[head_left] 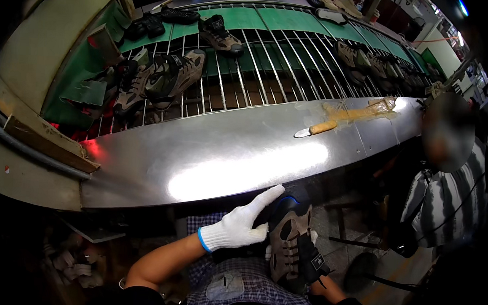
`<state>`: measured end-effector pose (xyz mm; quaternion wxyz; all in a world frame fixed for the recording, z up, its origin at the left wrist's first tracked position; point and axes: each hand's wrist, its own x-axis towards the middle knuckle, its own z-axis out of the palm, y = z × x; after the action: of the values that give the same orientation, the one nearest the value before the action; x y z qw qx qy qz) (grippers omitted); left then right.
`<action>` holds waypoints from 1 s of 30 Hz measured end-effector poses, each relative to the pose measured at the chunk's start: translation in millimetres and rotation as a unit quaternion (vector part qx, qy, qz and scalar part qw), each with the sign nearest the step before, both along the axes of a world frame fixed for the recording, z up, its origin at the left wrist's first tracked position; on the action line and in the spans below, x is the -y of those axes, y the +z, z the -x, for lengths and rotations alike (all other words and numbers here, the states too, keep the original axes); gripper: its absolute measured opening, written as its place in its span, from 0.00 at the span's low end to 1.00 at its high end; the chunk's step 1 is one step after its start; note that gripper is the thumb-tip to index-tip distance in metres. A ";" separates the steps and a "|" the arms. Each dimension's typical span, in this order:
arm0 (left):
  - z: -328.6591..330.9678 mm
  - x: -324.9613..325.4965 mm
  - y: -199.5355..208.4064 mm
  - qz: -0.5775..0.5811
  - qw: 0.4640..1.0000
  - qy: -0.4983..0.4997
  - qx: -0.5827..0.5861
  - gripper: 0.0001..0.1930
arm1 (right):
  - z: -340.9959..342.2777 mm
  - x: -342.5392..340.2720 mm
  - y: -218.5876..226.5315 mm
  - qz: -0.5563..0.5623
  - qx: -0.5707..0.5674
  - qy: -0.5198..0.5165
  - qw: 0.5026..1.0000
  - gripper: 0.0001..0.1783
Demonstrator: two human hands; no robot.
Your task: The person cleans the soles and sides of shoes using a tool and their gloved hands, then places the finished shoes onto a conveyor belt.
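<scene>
A brown and black shoe (289, 238) is in front of my body, just off the near edge of the metal counter, its toe pointing away from me. Behind it is my right hand (313, 237), mostly hidden; a bit of white glove shows at the shoe's side, and the fingers appear wrapped round it from below. My left hand (237, 227), in a white knit glove with a blue cuff, is spread beside the toe. Its index finger stretches out past the toe, and the thumb tip lies close to the shoe's left side; whether it touches is unclear.
A metal counter (228, 146) runs across in front, with a wooden-handled knife (316, 128) lying on it. Beyond is a rack of metal bars (270, 65) carrying several shoes (173, 77). At right, another person in a striped top (445, 202) sits close by.
</scene>
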<state>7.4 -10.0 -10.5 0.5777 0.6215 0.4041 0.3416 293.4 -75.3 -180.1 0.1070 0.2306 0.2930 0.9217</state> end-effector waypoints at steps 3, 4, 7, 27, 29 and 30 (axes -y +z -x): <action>-8.7 1.1 -6.2 -0.007 1.000 0.004 0.030 0.48 | 5.7 5.9 8.4 -0.002 0.007 -0.006 1.000 0.46; -11.9 2.1 -7.0 -0.009 0.999 0.005 0.037 0.48 | 0.9 5.1 14.2 -0.002 0.011 -0.006 1.000 0.46; -14.1 4.9 -6.2 -0.023 1.000 0.010 -0.004 0.48 | 1.8 3.7 21.4 -0.008 0.019 -0.008 1.000 0.46; 24.3 -3.9 25.7 -0.210 0.969 0.012 0.128 0.12 | 39.0 -31.9 97.9 -0.148 0.329 0.018 0.933 0.45; 37.4 1.4 26.9 -0.263 0.960 0.031 0.087 0.21 | 44.4 -39.7 86.1 -0.181 0.323 -0.009 0.929 0.40; 43.3 4.1 29.9 -0.285 0.956 0.048 0.058 0.27 | 44.9 -44.4 95.3 -0.274 0.426 -0.027 0.862 0.38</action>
<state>-35.9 -14.1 19.4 0.3824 0.7192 0.2850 0.5053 248.5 -31.0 -84.9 0.1786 -0.1571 -0.0522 0.9699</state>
